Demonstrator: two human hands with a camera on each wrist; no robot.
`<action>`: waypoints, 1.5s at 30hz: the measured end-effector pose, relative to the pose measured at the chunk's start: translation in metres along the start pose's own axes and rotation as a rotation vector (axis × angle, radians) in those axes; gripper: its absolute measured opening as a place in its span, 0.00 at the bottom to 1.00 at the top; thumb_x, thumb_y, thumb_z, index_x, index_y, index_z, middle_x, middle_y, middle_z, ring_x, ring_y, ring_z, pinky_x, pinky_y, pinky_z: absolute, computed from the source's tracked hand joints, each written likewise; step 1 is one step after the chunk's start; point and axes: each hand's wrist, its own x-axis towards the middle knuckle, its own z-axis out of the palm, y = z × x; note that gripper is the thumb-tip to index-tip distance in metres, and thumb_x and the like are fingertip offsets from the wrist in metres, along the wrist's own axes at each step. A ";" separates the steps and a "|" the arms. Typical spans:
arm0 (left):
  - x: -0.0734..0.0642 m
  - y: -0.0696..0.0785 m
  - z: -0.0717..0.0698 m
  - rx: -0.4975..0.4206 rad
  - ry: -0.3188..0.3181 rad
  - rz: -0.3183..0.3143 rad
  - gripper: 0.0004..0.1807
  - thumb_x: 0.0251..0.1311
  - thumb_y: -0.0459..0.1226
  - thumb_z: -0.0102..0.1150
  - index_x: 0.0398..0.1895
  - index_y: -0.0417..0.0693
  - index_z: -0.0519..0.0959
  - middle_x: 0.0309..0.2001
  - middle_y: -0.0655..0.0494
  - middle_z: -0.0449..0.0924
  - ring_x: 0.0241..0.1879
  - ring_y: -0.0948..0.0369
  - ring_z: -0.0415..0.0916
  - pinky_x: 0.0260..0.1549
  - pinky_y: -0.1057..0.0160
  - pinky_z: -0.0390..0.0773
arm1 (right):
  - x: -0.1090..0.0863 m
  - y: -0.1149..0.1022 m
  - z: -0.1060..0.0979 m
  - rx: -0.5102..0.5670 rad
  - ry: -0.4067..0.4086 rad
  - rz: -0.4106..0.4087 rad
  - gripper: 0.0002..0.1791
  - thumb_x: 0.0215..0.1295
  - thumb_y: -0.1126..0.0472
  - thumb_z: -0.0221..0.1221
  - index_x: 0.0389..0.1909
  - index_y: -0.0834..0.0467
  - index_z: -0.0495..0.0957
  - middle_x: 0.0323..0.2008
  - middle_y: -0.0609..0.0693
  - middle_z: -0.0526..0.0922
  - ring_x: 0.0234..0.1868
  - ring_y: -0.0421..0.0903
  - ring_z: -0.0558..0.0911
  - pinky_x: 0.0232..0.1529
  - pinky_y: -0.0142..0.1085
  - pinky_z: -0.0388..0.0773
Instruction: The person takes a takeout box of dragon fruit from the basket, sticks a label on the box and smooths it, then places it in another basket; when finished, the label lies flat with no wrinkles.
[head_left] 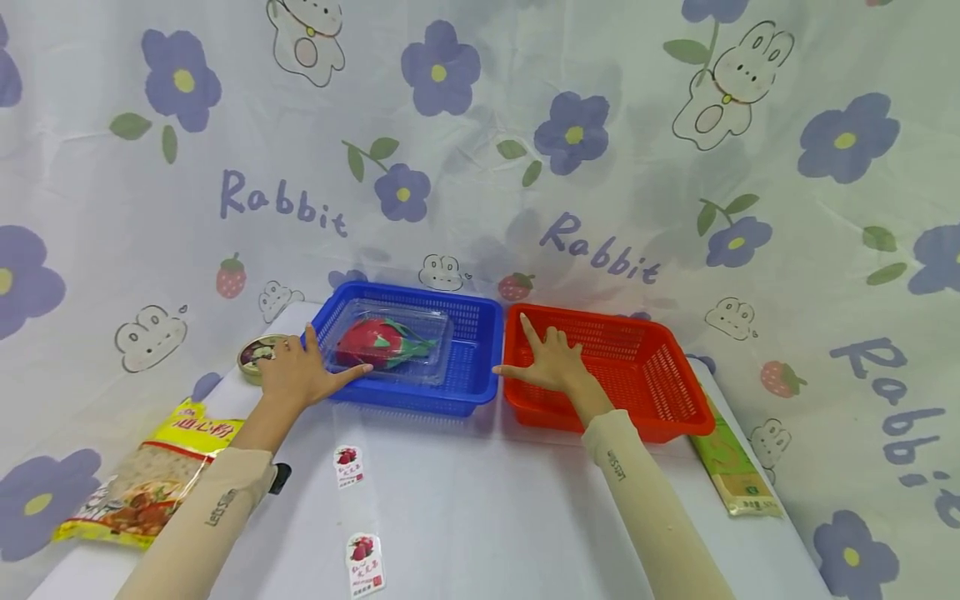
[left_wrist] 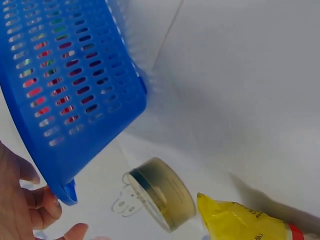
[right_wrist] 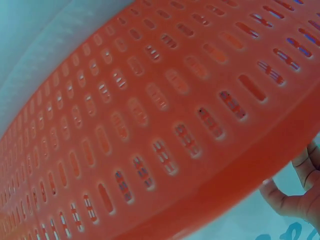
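Observation:
A blue basket (head_left: 471,371) holds a clear plastic box (head_left: 435,358) with a pink-red dragon fruit (head_left: 369,343) with green tips inside. My left hand (head_left: 298,372) is at the basket's left front rim, fingers spread and thumb stretched along the front. In the left wrist view, its fingertips come close to the blue rim (left_wrist: 30,145). Beside the blue basket is a red basket (head_left: 637,379) with nothing seen in it. Over its left front rim my right hand (head_left: 553,362) spreads its fingers, the thumb reaching toward the blue basket. Whether either hand presses the rims is unclear.
A round tin (head_left: 253,357) lies left of the blue basket, with a yellow food bag (head_left: 161,475) nearer. Right of the red basket lies a green and yellow packet (head_left: 731,467). Two dragon fruit stickers (head_left: 348,465) are on the white tabletop (head_left: 487,517). A printed curtain (head_left: 480,167) hangs behind.

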 end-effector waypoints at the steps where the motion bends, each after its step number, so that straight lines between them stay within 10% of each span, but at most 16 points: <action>1: -0.001 -0.001 0.000 0.000 0.000 -0.001 0.75 0.47 0.82 0.39 0.74 0.23 0.41 0.65 0.14 0.53 0.64 0.23 0.54 0.54 0.21 0.61 | 0.000 -0.001 0.000 0.002 0.004 -0.003 0.65 0.48 0.14 0.47 0.79 0.40 0.30 0.76 0.70 0.49 0.76 0.69 0.49 0.66 0.74 0.45; 45: -0.024 -0.028 0.011 -0.024 0.060 -0.046 0.69 0.50 0.81 0.36 0.76 0.31 0.48 0.64 0.15 0.58 0.59 0.21 0.61 0.47 0.29 0.71 | 0.011 -0.039 0.016 0.008 0.071 -0.104 0.64 0.48 0.15 0.48 0.80 0.43 0.36 0.72 0.68 0.58 0.74 0.67 0.55 0.68 0.73 0.44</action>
